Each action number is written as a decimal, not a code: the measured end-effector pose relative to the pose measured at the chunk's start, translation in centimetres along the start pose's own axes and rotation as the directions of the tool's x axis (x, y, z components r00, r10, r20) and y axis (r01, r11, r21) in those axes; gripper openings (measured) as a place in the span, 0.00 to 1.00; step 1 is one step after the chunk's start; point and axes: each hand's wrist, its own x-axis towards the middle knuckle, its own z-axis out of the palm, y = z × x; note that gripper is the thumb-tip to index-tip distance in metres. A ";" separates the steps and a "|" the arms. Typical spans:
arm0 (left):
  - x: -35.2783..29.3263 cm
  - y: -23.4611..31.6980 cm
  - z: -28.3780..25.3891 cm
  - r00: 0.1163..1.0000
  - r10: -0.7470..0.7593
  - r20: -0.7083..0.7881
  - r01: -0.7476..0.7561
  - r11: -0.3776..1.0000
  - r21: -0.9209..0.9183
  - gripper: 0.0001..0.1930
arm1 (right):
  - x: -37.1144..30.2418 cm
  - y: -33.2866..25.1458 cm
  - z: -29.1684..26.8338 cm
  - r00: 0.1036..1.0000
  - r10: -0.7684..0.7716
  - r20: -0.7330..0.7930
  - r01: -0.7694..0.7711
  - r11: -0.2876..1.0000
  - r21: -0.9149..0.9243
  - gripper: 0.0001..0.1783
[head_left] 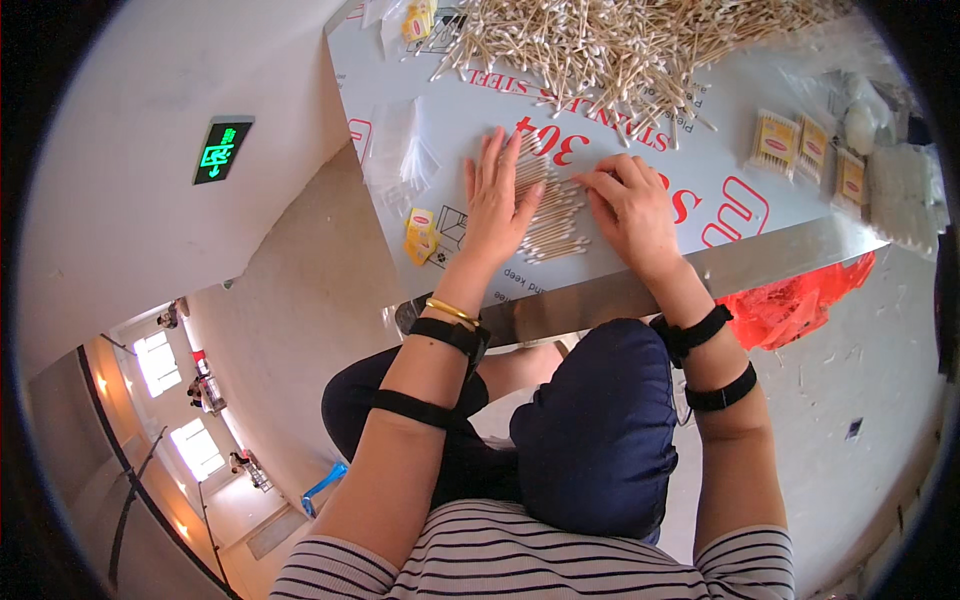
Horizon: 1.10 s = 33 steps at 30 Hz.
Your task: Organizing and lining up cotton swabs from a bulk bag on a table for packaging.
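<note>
left hand (495,200), spread, overlaps the left side of the cotton-swab row (558,225), whose swabs roughly parallel the near edge of the table (735,140); right hand (635,210), fingertips pinched, contents indiscernible, adjoins the right.

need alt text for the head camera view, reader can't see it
A person's left hand spreads over a layer of cotton swabs on a metal-edged table, the right hand, fingers bent, at its right edge. A large swab heap lies beyond; yellow cards sit left, small swab packs right.
</note>
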 end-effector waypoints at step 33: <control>-3.5 4.2 1.6 0.996 -0.084 -0.035 0.088 0.989 0.122 0.38 | -2.9 -2.3 1.0 0.933 0.056 0.356 0.105 0.903 -0.416 0.55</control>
